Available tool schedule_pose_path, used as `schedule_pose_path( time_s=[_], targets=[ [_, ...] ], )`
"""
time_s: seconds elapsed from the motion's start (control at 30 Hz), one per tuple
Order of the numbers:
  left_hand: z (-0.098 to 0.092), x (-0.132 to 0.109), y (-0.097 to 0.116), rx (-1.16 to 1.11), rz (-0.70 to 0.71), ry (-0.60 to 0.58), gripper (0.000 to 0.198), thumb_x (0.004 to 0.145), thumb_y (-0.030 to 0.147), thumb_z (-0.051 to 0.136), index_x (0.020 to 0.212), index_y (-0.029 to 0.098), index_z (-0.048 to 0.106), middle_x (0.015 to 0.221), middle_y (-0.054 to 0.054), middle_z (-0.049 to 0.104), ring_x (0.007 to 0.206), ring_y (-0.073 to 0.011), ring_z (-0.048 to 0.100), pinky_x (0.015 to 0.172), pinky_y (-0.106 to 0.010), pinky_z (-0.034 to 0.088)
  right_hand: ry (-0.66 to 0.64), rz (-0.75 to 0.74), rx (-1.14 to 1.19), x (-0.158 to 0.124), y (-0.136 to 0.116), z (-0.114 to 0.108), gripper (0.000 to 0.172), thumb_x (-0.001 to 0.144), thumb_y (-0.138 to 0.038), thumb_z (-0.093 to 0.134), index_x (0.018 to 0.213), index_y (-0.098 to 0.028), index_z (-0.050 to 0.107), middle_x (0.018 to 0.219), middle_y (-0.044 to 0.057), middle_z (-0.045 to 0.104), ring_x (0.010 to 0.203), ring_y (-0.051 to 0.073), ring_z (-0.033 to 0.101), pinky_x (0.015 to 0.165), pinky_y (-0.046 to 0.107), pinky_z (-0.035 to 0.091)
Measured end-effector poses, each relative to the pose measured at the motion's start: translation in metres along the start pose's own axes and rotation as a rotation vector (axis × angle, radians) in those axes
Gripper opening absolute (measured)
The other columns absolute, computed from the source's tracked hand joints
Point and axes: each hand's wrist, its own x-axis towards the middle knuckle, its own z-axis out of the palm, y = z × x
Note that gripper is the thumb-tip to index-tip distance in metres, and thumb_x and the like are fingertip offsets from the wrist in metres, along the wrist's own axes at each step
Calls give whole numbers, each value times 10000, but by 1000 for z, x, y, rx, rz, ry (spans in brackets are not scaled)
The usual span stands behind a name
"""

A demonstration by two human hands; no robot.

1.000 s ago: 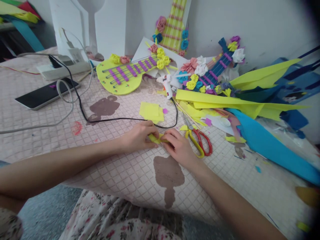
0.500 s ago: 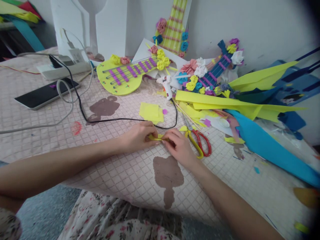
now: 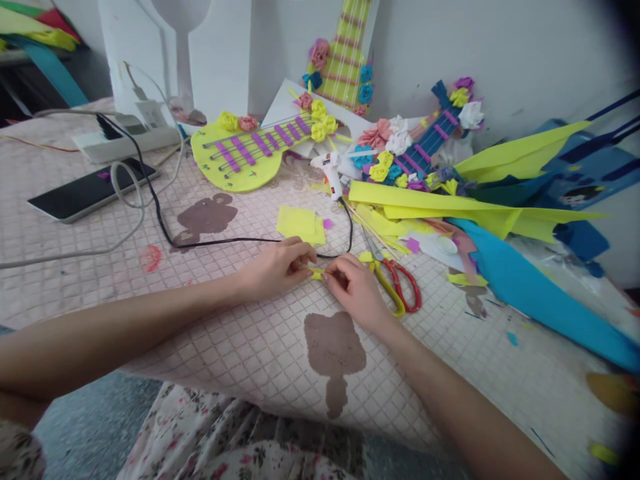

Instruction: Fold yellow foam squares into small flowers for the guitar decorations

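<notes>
Change: the yellow foam strip point(image 3: 315, 272) shows shorter than a second ago, more of it tucked under the fingers.
Left hand point(image 3: 278, 268): fingers pinching the strip's left end, frame centre.
Right hand point(image 3: 354, 292): fingers pinching its right end.
Meaning: likely rolling tighter.
Beyond: scissors point(image 3: 395, 281) just right; glue gun point(image 3: 330, 172) farther up.

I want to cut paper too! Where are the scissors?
The scissors lie on the table, just right of the right hand, below the yellow foam sheets.
</notes>
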Motion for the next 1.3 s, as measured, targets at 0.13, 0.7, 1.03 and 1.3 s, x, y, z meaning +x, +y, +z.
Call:
schedule_pose_path(
  time_s=[0.13, 0.7, 1.03, 1.3],
  targets=[
    [-2, 1, 2, 51, 36, -74, 130, 840, 193, 530, 854, 151, 652, 845, -32, 545, 643, -91, 515, 607, -221, 413, -2, 11, -7, 0, 0, 0, 98, 827, -134, 535, 757, -201, 520, 783, 12, 522, 730, 155, 516, 646, 279, 395],
    [1, 7, -2, 150, -38, -17, 63, 792, 156, 557, 750, 146, 602, 742, -10, 541, 625, -103, 499, 572, -219, 373, 20, 39, -97, 7, 2, 3, 75, 794, -144, 506, 762, -210, 521, 797, 27, 536, 733, 176, 533, 672, 311, 415],
    [-1, 9, -6, 60, -70, 3, 95, 734, 107, 578, 821, 134, 607, 762, -10, 558, 613, -89, 517, 595, -215, 413, -65, 75, -128, 12, 3, 1, 62, 803, -140, 521, 816, -199, 511, 881, 48, 556, 820, 188, 557, 740, 328, 441],
    [-11, 12, -2, -2, -172, -25, 172, 839, 266, 522, 828, 132, 630, 706, -16, 611, 606, -107, 529, 569, -223, 394, -25, 86, -87, 11, 3, 1, 82, 779, -130, 525, 756, -207, 511, 792, 19, 546, 745, 174, 533, 671, 304, 421]
  ],
)
